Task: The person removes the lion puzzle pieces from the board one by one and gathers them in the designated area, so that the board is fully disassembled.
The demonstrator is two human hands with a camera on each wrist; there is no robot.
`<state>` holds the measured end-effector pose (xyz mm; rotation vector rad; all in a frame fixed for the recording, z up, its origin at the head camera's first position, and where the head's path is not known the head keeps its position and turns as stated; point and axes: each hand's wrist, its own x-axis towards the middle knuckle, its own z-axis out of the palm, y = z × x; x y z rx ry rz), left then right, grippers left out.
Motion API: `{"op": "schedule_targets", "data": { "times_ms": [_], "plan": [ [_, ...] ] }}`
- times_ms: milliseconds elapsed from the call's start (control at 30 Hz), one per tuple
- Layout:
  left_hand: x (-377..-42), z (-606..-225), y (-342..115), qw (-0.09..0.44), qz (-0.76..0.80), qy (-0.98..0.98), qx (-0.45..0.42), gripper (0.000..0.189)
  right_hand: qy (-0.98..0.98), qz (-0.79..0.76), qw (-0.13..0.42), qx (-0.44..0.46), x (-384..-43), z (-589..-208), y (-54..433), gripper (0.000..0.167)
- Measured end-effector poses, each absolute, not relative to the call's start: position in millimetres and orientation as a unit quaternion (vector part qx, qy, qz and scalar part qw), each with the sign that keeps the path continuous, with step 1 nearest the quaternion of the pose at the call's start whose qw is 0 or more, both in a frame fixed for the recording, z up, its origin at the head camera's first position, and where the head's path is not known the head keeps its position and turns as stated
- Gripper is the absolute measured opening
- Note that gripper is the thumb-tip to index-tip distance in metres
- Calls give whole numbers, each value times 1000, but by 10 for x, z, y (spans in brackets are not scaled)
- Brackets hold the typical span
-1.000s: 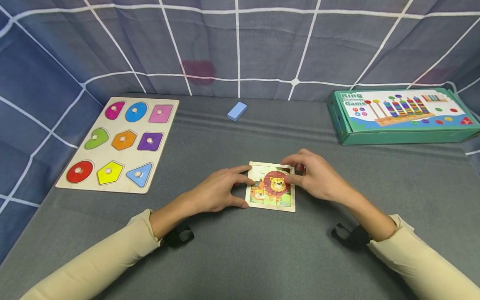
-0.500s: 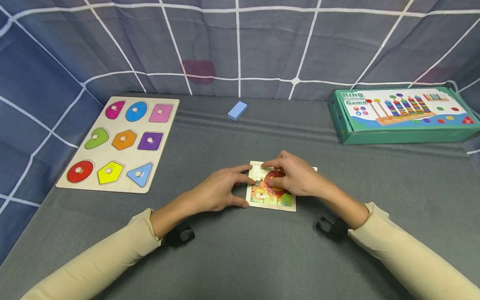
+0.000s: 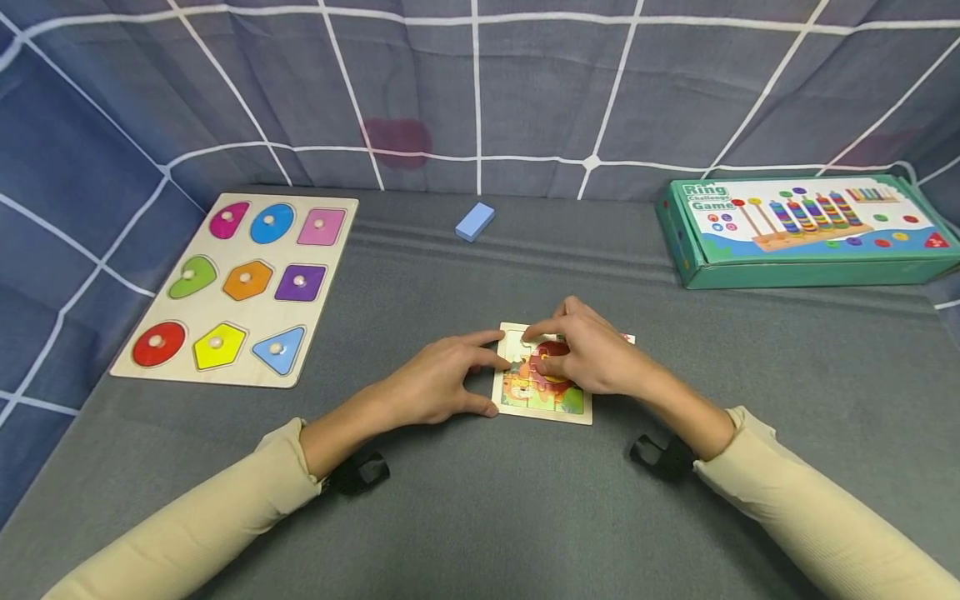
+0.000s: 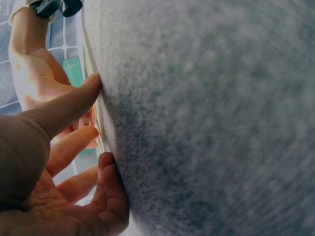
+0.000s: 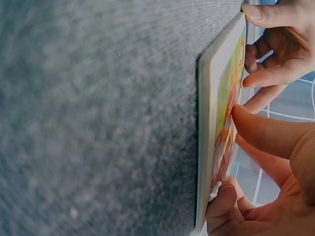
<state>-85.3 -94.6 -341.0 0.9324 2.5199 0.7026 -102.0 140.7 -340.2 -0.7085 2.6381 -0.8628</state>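
A small wooden jigsaw puzzle (image 3: 540, 413) with a lion picture lies flat on the grey cloth, in front of the person. Along its left edge, my left hand (image 3: 444, 382) rests thumb and fingers on the frame, spread and fairly straight. The right hand (image 3: 596, 350) reaches over the upper right part of it, covering much of the lion. Its thumb and index finger bend around a puzzle piece near the top middle, the piece mostly hidden beneath. In the right wrist view the thumb (image 5: 256, 125) meets the picture surface, and lower fingers curl by the puzzle's edge.
A wooden shape board (image 3: 330, 321) with knobbed pieces lies at the left. Farther back is a blue block (image 3: 475, 222). A green Ring Challenge Game box (image 3: 817, 275) sits at the back right, before a blue gridded curtain. A small white-and-red thing (image 3: 630, 339) shows beside the right hand.
From the puzzle's upper right corner, my right hand has moved left to its top middle, then stayed nearly still. The white-and-red thing has come into sight. My left hand has kept its place.
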Motion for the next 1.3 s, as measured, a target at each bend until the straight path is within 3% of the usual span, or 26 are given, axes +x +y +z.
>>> {"op": "schedule_targets", "data": {
  "times_ms": [1300],
  "plan": [
    [-851,-3399,-937,183,253,893,325,55,918,-283,97,-260,-974,-3405,1420,33]
  ]
}}
